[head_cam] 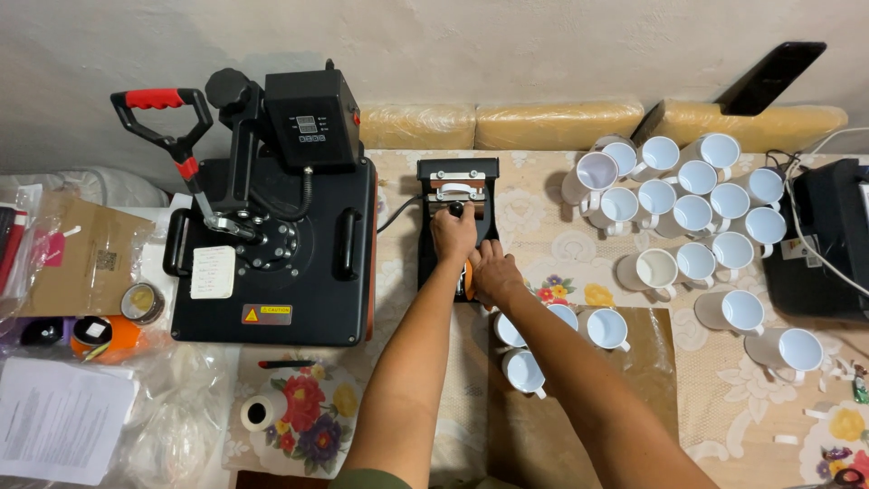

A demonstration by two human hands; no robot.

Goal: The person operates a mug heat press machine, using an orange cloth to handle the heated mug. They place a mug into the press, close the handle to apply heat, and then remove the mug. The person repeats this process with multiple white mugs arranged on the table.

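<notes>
A small black mug press (457, 172) stands on the table at centre, behind my hands. My left hand (453, 234) is closed around the black knob of its lever on top. My right hand (495, 272) rests flat against the press's lower right side, near an orange part; I cannot tell whether it holds anything. Three white mugs (607, 328) stand on brown paper just right of my right forearm.
A large black flat heat press (272, 244) with a red-gripped handle sits to the left. Several white mugs (695, 214) crowd the right side. A black device (828, 240) with cables is at far right. Tape rolls (142, 302), papers and plastic bags lie at left.
</notes>
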